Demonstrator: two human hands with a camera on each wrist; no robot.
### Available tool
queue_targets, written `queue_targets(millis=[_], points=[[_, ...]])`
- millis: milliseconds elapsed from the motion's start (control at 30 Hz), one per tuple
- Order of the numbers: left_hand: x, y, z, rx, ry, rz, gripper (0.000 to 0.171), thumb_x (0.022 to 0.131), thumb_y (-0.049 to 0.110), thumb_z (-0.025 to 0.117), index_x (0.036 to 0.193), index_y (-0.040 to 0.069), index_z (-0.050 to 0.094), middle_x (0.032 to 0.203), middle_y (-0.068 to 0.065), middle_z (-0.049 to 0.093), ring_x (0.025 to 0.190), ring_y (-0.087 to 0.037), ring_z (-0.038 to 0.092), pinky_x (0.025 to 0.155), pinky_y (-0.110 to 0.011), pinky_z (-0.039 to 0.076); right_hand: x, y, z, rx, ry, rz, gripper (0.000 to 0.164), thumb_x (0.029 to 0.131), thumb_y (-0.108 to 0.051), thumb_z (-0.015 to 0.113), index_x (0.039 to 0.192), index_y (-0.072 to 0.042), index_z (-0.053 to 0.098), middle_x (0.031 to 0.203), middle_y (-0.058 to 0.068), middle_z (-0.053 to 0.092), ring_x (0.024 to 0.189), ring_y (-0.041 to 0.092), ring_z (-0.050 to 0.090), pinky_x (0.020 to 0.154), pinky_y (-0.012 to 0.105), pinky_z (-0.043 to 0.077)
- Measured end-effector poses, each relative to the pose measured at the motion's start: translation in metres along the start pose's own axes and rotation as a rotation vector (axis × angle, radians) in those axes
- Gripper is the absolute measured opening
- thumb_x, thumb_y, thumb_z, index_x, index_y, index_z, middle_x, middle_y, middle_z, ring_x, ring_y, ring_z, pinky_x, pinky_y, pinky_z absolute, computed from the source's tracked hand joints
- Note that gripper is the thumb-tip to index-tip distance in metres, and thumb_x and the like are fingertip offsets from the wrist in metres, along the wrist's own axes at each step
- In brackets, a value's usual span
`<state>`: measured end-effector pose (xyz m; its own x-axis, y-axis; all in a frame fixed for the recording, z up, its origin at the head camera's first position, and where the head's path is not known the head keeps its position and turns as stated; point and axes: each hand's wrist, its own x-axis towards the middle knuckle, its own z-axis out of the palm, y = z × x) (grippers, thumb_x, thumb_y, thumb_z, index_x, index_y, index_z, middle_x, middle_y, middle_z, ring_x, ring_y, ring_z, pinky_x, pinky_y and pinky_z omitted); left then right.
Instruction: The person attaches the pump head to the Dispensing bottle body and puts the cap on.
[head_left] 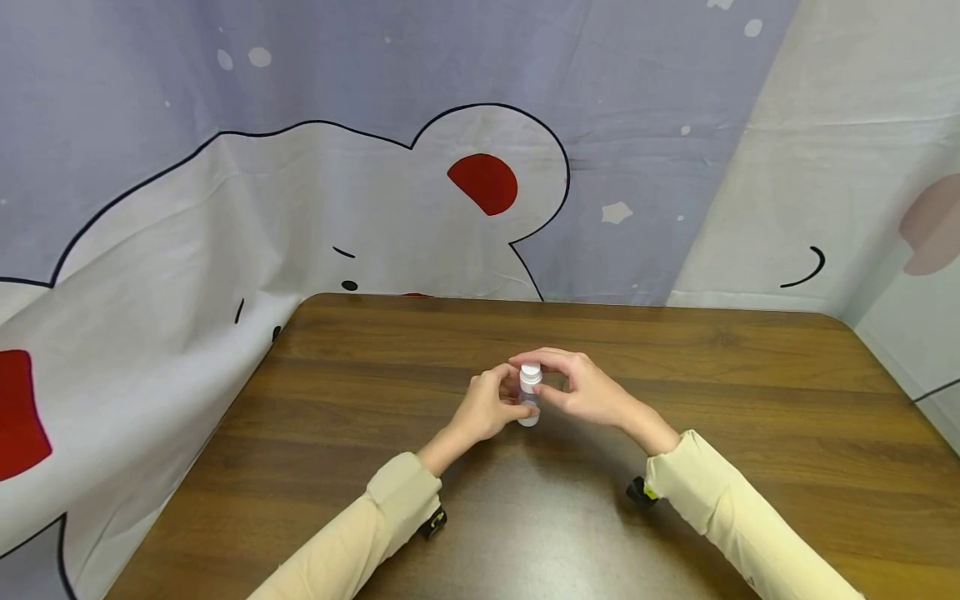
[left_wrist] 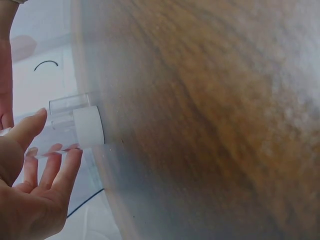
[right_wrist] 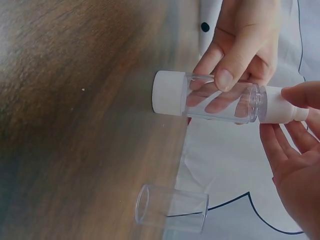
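A small clear bottle (right_wrist: 215, 105) with a white base (right_wrist: 169, 93) stands upright on the wooden table between both hands. My left hand (head_left: 483, 406) grips its transparent body, the thumb (right_wrist: 225, 77) on one side and the fingers behind. A white pump top (right_wrist: 275, 105) sits at the bottle's neck. My right hand (head_left: 592, 390) pinches that top between thumb and fingers. In the left wrist view the white base (left_wrist: 90, 126) shows below my left fingertips, while the upper part is hidden by the hand.
A clear, hollow cap (right_wrist: 172, 207) stands on the table near the bottle. The brown wooden table (head_left: 360, 358) reaches back to a printed curtain (head_left: 322, 208) hanging along its far and left edges. Black wrist straps (head_left: 433, 522) show at both sleeves.
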<state>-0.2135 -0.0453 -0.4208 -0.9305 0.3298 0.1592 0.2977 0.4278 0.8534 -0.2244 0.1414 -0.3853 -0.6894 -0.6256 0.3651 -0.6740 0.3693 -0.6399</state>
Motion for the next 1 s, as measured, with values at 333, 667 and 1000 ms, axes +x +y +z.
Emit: queue_targets(millis=[333, 667, 1000], points=[[-0.001, 0.0, 0.001, -0.035, 0.001, -0.022, 0.037, 0.075, 0.008, 0.081, 0.105, -0.003, 0.061, 0.102, -0.017, 0.071, 0.092, -0.026, 0.071, 0.076, -0.028, 0.059, 0.002, 0.0, 0.002, 0.041, 0.071, 0.04, 0.034, 0.083, -0.005, 0.073, 0.116, -0.003, 0.064, 0.109, 0.009, 0.07, 0.093, 0.02, 0.068, 0.083, 0.038, 0.057], [-0.001, -0.002, 0.001, -0.05, 0.009, -0.007, 0.035, 0.075, 0.006, 0.081, 0.103, -0.002, 0.061, 0.101, -0.017, 0.071, 0.093, -0.027, 0.071, 0.076, -0.025, 0.058, 0.006, 0.0, 0.009, 0.019, 0.175, 0.097, 0.034, 0.075, -0.013, 0.083, 0.103, -0.006, 0.066, 0.09, 0.005, 0.068, 0.08, 0.018, 0.065, 0.073, 0.038, 0.058], [0.0, -0.002, 0.001, -0.05, 0.012, 0.005, 0.035, 0.075, 0.006, 0.081, 0.103, -0.003, 0.062, 0.1, -0.017, 0.072, 0.095, -0.027, 0.071, 0.074, -0.025, 0.058, 0.01, -0.002, 0.013, -0.08, 0.252, 0.155, 0.037, 0.067, -0.022, 0.089, 0.09, -0.012, 0.062, 0.08, -0.001, 0.064, 0.067, 0.01, 0.061, 0.061, 0.024, 0.053]])
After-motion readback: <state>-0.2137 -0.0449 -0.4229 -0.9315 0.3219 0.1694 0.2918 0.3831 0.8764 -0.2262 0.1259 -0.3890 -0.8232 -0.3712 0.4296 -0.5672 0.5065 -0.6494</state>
